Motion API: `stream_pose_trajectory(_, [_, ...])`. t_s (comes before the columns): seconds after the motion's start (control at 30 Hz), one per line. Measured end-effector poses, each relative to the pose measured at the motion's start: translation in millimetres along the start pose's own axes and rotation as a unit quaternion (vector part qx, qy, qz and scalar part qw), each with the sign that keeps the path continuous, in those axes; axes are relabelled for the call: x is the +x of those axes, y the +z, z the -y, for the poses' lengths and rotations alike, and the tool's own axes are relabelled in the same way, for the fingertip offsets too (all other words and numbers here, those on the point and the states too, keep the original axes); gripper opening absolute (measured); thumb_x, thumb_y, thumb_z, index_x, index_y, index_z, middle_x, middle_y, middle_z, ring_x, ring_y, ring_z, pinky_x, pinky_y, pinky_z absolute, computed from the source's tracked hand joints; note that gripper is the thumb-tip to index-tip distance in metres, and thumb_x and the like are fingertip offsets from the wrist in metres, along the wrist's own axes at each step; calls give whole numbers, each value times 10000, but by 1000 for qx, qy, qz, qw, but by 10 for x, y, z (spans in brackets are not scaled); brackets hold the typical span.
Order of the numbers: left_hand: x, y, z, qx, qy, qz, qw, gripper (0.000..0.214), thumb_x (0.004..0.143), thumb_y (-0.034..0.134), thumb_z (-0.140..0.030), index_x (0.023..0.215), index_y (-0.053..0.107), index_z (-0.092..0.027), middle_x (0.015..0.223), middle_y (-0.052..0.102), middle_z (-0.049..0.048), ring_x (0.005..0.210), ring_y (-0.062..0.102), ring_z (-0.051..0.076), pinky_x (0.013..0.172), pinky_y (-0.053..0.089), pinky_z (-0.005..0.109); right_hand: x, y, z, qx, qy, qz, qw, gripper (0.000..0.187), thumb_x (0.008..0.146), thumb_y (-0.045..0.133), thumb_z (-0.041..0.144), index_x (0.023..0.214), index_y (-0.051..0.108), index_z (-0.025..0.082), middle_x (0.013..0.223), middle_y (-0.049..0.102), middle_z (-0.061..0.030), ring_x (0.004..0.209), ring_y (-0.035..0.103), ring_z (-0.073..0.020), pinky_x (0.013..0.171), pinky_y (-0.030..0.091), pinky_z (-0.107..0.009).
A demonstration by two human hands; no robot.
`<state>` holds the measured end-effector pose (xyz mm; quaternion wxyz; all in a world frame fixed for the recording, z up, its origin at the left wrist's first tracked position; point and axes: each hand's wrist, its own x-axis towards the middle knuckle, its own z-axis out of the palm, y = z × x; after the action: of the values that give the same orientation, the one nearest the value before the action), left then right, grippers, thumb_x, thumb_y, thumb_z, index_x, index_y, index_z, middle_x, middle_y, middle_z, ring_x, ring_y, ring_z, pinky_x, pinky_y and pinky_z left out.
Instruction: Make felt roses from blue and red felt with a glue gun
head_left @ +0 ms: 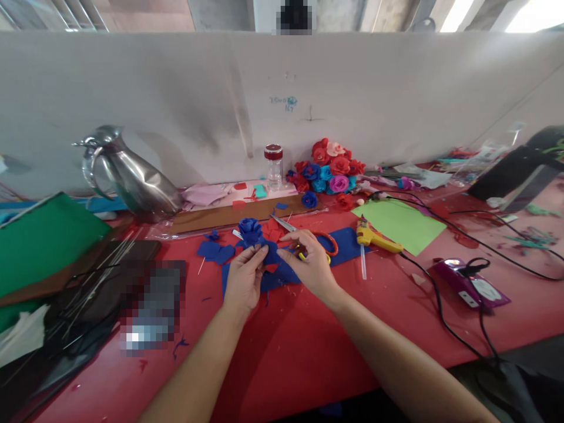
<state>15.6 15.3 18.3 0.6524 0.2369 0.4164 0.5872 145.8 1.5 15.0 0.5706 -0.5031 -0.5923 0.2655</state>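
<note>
My left hand (244, 276) pinches a blue felt flower (251, 231) by its base, above a blue felt sheet (282, 267) on the red table (308, 341). My right hand (308, 264) is closed round a pair of scissors (288, 226) with yellow and orange handles; the blades point up and left towards the flower. Its fingertips nearly touch those of the left hand over the blue felt. Red felt scraps (272, 230) lie just behind the hands.
A yellow glue gun (374, 236) lies right of the hands beside a green sheet (400, 223). Finished felt roses (330, 170) and a small jar (274, 164) stand by the wall. A steel jug (127, 176) and green felt (39, 241) are left; black cables and a purple device (469, 285) lie right.
</note>
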Motion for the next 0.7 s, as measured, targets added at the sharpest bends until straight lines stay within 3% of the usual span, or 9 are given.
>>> stream_pose_trajectory(0.17, [-9, 3, 10, 4, -6, 6, 1000, 343, 388, 886, -212, 636, 656, -151, 547, 601, -50, 483, 511, 58, 455, 402, 161, -3, -12, 23, -17, -42, 0, 999, 29, 791, 631, 233, 806, 656, 235, 848, 607, -34, 787, 571, -170, 720, 479, -302])
stream_pose_trajectory(0.7, [-9, 1, 22, 1, -15, 15, 1000, 305, 409, 874, -179, 630, 666, -150, 588, 637, -33, 545, 545, 70, 532, 400, 180, -27, 25, 32, -36, -61, 4, 997, 48, 782, 623, 196, 744, 634, 223, 769, 594, -21, 730, 557, -161, 675, 461, -288])
